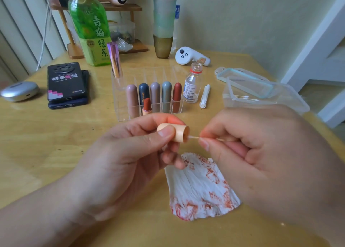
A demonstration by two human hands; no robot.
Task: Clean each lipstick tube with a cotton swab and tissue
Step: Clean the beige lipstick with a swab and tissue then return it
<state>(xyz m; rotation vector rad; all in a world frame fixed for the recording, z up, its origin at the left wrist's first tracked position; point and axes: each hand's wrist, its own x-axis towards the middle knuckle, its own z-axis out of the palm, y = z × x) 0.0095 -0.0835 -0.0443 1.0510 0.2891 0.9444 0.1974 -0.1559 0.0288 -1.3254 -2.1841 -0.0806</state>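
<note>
two hands low at frame centre, each gripping something. left hand (119,153) curled round a peach lipstick cap (172,133), thumb on top, fingers beneath, open mouth turned to the right. right hand (261,149) pinching the stick of a cotton swab (194,138) between thumb and forefinger, tip right at the cap's mouth, depth inside not clear. directly below both, flat on the wooden table (46,144), a crumpled white tissue (197,189) smeared with red streaks. just above the cap, a clear acrylic organiser (123,114) holding five capped lipstick tubes (155,95) upright in a row, an uncapped lipstick (147,106) with a brick-red bullet low in front of them, and a tall pink metallic tube (115,60) at its rear left. right of the organiser, a small clear bottle (192,84) without a cap, then a small white bundle (205,96) lying beside it, contents unclear. further right, a clear plastic box (261,95) with a few swabs inside, teal-edged lid (242,77) just behind. toward the upper frame, a white controller (190,57), stacked tumblers (164,32) and a green tea bottle (91,28). at left, two stacked phones (65,82) and a grey oval case (18,91).
</note>
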